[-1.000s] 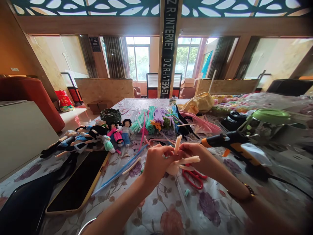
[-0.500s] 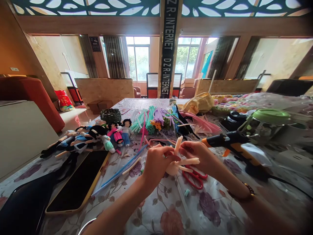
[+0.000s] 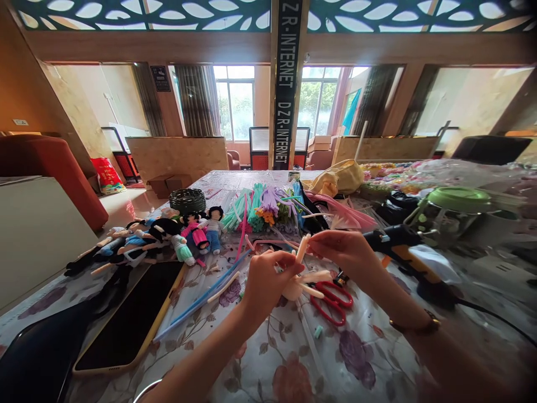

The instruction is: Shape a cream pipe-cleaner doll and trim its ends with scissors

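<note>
My left hand (image 3: 266, 280) is closed around a cream pipe-cleaner figure (image 3: 292, 291) with a rounded lower part. Two cream ends (image 3: 315, 276) stick out of it to the right. Another cream strand (image 3: 302, 249) stands up from between my left fingers, and my right hand (image 3: 346, 249) pinches its tip between thumb and fingertips. Red-handled scissors (image 3: 335, 305) lie on the tablecloth just below my right hand. A black and orange glue gun (image 3: 409, 254) is right behind that wrist, its nozzle hidden by the hand.
Finished pipe-cleaner dolls (image 3: 195, 232) lie to the left, beside a dark woven basket (image 3: 187, 200). A phone (image 3: 132, 319) rests nearer me. Bundled coloured pipe cleaners (image 3: 264, 207) fill the centre back. Blue stems (image 3: 201, 299) lie left of my hands; a green-lidded jar (image 3: 459, 201) stands right.
My right hand has risen slightly and moved to the upright strand's tip, uncovering more of the scissors. My left hand keeps its hold on the figure. The view has shifted slightly.
</note>
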`<state>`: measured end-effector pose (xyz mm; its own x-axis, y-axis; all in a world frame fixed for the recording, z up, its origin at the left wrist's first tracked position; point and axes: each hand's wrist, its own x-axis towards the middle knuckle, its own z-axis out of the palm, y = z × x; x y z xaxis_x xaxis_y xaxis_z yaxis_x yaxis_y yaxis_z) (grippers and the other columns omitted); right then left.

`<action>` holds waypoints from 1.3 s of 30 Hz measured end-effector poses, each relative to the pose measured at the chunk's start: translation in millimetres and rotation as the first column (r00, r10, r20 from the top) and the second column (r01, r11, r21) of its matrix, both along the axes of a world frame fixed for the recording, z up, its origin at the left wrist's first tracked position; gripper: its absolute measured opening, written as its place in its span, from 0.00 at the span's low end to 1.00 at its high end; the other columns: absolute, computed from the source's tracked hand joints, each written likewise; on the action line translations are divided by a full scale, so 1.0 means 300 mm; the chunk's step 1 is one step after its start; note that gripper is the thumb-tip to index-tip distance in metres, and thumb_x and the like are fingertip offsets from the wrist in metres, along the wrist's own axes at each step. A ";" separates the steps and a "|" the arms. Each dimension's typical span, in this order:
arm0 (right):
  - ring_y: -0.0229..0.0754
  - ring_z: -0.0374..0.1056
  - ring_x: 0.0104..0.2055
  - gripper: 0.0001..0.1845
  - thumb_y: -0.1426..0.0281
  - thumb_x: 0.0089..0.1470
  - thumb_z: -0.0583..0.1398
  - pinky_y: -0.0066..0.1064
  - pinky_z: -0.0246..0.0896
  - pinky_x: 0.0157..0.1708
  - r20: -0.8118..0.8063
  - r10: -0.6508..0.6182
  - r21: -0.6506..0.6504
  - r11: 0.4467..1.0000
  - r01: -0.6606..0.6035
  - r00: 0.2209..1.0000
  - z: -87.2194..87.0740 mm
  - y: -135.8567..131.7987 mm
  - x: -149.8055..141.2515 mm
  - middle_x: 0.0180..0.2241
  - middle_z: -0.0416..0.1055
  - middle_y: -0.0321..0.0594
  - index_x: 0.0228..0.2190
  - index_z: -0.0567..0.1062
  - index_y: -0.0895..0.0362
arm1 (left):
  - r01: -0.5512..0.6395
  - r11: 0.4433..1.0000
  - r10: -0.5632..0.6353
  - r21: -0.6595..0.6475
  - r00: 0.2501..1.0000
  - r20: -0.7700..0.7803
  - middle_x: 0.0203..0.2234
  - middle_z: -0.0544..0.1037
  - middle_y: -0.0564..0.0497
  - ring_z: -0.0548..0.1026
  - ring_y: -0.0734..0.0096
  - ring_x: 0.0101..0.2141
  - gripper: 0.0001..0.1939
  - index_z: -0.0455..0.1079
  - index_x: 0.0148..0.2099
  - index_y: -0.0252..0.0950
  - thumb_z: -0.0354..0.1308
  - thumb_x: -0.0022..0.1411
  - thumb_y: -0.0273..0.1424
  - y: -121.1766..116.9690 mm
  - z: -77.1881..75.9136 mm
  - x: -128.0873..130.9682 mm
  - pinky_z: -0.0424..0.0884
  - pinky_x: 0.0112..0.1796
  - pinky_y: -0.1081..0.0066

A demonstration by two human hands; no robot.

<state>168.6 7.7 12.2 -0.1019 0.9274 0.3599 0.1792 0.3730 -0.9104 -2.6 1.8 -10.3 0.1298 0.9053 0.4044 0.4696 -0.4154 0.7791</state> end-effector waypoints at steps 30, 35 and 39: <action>0.33 0.50 0.23 0.27 0.53 0.61 0.42 0.28 0.45 0.23 0.401 -0.119 0.203 0.979 0.039 0.908 -0.013 -0.015 -0.014 0.19 0.54 0.32 0.19 0.59 0.57 | 0.436 0.868 -0.302 -0.238 0.844 0.443 0.23 0.77 0.48 0.71 0.73 0.25 0.11 0.76 0.29 0.31 0.58 0.54 0.33 -0.019 0.036 -0.004 0.66 0.29 0.75; 0.32 0.48 0.22 0.25 0.56 0.61 0.46 0.27 0.44 0.23 0.478 -0.155 0.293 0.956 0.009 0.864 -0.016 -0.032 -0.030 0.18 0.52 0.31 0.18 0.60 0.57 | 0.539 0.780 -0.382 -0.318 0.813 0.439 0.20 0.72 0.51 0.67 0.76 0.23 0.07 0.74 0.26 0.30 0.59 0.49 0.29 -0.012 0.024 -0.010 0.62 0.26 0.76; 0.31 0.46 0.21 0.28 0.55 0.59 0.48 0.28 0.42 0.22 0.484 -0.169 0.222 0.973 0.066 0.859 -0.016 -0.031 -0.027 0.15 0.50 0.31 0.15 0.65 0.58 | 0.504 0.797 -0.378 -0.333 0.846 0.375 0.18 0.70 0.53 0.65 0.76 0.22 0.06 0.74 0.25 0.28 0.58 0.46 0.27 -0.005 0.016 -0.013 0.60 0.26 0.75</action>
